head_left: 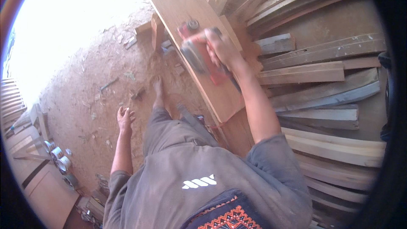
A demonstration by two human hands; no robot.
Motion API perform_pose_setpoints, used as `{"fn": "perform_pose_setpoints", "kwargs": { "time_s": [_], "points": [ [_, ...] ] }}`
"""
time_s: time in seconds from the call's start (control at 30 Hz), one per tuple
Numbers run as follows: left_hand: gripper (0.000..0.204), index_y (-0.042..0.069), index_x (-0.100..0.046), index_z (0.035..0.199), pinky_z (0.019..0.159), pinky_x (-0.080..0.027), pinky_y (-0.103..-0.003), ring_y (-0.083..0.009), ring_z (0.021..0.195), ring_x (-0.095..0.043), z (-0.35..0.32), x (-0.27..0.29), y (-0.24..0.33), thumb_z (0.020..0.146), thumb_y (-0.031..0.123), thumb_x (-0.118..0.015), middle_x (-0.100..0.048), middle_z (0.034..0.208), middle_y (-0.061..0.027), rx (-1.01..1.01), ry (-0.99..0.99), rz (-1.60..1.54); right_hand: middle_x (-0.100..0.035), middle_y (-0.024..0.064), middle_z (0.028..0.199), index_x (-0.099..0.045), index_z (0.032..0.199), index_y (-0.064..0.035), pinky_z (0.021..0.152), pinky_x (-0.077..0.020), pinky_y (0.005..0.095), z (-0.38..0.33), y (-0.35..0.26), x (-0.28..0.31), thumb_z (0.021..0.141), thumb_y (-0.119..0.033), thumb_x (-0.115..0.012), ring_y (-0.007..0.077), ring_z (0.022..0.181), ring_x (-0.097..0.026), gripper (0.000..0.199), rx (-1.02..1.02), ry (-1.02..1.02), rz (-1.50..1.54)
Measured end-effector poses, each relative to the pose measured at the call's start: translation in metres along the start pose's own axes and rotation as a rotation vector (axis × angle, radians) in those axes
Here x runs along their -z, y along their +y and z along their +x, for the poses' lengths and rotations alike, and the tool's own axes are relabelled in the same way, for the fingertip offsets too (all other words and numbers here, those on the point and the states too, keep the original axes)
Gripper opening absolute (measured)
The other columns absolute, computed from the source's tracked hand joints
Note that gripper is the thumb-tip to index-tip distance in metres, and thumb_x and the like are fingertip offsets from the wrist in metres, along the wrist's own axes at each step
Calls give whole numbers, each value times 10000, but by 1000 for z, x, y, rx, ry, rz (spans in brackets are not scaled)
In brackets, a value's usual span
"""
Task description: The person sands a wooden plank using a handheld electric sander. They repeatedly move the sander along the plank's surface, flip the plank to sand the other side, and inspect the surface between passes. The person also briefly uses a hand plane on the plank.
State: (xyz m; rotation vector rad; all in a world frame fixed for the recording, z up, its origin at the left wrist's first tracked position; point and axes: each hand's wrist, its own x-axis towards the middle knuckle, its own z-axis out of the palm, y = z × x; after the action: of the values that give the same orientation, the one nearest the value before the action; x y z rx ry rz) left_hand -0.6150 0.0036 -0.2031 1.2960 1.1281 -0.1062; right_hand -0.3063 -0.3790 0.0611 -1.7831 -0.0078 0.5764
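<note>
My right hand is wrapped round the handle of a red and dark grey power tool, which looks like an electric hand planer and is blurred by motion. It rests on the face of a wide, light brown wooden board that slants away from me. A dark cord shows near the tool's rear end. My left hand hangs out to the left over the ground, its fingers loosely bent and apart, with nothing in them.
Stacked timber and planks fill the right side. Brown sawdust lies along the board's right edge. Wood offcuts sit beside its left edge. A hammer-like tool lies on the dirt ground; several round cans stand at the left.
</note>
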Motion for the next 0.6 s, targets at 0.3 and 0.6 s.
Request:
{"fn": "perform_pose_setpoints", "kwargs": {
  "time_s": [0.3, 0.6],
  "points": [
    [716, 47, -262, 1626, 845, -608, -472, -341, 1161, -680, -43, 64, -128, 1029, 203, -625, -522, 1501, -164, 525, 148, -20, -557, -18, 641, -611, 741, -58, 488, -387, 285, -311, 90, 27, 1072, -390, -479, 93, 534, -523, 487, -313, 130, -242],
    [646, 41, -354, 1588, 883, -585, -454, -298, 1165, -672, -28, -8, -62, 1041, 247, -628, -551, 1461, -137, 325, -36, -113, -522, -26, 595, -601, 727, -68, 468, -368, 261, -211, 59, 2, 1066, -427, -531, 67, 507, -483, 499, -350, 189, -87]
  ]
}}
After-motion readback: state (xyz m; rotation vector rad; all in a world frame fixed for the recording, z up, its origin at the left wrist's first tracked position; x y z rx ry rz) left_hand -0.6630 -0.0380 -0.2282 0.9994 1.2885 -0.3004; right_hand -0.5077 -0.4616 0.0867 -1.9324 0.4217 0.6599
